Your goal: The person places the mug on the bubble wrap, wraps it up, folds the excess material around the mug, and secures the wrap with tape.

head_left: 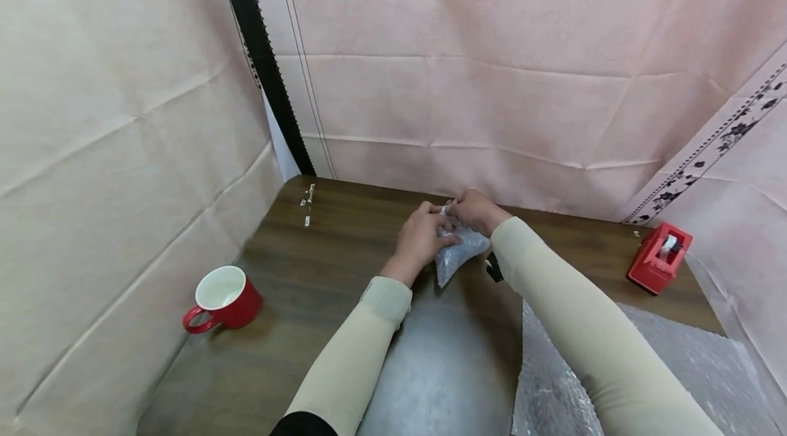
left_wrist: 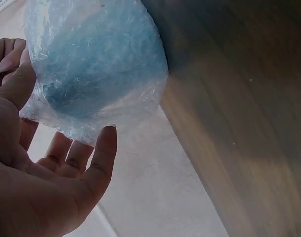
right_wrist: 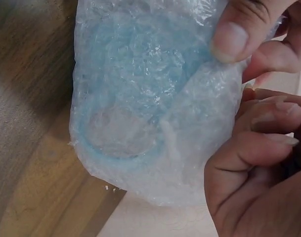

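Observation:
A light blue thing with a round rim, its kind blurred by the wrapping, lies inside a bubble wrap bundle (head_left: pixel 456 257). Near the back edge of the table, both hands are on this bundle. My left hand (head_left: pixel 419 238) holds it from the left; in the left wrist view its fingers (left_wrist: pixel 102 160) reach around the wrap's edge. At the bundle's far right side, my right hand (head_left: pixel 476 210) pinches the wrap. The right wrist view has the left thumb (right_wrist: pixel 232 42) pressing on the wrap, with curled right fingers (right_wrist: pixel 261 148) beside it.
A red mug (head_left: pixel 244 306) with a white inside stands at the table's left edge. To the right is a red tape dispenser (head_left: pixel 659 260). A bubble wrap sheet (head_left: pixel 547 388) lies under the right forearm. Small tape bits (head_left: pixel 307 221) stick to the back left. Cloth walls border the table.

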`<act>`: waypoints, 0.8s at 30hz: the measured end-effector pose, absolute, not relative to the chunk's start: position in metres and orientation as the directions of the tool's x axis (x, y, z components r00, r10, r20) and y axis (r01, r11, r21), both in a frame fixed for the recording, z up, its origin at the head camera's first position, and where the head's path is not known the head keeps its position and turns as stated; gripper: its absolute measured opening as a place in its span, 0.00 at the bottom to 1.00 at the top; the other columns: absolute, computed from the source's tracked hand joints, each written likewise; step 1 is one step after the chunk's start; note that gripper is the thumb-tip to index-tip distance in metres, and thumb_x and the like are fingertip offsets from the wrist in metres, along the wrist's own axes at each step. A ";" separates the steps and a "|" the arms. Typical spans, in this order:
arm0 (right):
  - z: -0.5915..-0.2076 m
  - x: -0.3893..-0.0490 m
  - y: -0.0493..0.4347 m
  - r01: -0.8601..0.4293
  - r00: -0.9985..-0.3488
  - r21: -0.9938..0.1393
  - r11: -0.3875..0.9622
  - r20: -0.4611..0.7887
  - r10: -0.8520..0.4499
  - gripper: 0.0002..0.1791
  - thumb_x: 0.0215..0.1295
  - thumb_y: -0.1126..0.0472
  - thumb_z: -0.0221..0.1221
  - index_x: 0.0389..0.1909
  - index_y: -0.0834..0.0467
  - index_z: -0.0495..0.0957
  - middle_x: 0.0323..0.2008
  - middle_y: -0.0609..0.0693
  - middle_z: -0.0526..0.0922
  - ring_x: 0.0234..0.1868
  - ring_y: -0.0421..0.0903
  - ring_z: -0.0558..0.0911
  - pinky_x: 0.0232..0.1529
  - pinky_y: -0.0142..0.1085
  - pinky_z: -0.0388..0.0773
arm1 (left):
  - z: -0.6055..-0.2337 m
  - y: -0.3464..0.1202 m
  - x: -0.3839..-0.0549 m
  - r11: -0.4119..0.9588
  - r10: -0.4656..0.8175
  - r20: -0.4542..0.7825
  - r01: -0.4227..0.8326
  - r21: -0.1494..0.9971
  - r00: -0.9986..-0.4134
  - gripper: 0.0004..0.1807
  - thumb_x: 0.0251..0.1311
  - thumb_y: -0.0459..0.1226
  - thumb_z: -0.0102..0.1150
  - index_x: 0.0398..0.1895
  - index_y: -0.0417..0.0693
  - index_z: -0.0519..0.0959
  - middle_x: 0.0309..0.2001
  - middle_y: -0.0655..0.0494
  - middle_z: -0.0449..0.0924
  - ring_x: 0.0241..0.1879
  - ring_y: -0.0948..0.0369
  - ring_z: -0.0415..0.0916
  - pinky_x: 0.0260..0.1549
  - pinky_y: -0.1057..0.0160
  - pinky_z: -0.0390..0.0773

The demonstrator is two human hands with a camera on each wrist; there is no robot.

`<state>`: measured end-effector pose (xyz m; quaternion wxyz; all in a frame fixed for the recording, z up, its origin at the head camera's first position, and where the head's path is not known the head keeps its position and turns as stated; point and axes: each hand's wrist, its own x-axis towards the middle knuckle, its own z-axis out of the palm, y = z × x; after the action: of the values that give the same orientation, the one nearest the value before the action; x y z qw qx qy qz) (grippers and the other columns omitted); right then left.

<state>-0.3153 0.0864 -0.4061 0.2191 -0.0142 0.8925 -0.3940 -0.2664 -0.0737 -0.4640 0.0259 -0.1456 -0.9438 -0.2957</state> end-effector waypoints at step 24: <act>-0.404 -0.320 0.086 0.194 -0.872 -0.699 0.688 -0.445 -0.207 0.20 0.82 0.65 0.49 0.23 0.55 0.73 0.17 0.42 0.67 0.20 0.39 0.62 0.25 0.33 0.63 | -0.461 -0.076 -0.272 0.811 0.314 0.115 0.329 0.483 -0.943 0.14 0.68 0.56 0.80 0.44 0.60 0.95 0.92 0.65 0.59 0.77 0.48 0.77 0.59 0.48 0.89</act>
<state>-0.3200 0.0857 -0.4036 0.2534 -0.0037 0.8831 -0.3948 -0.2719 -0.0758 -0.4611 0.0150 -0.1689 -0.9515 -0.2566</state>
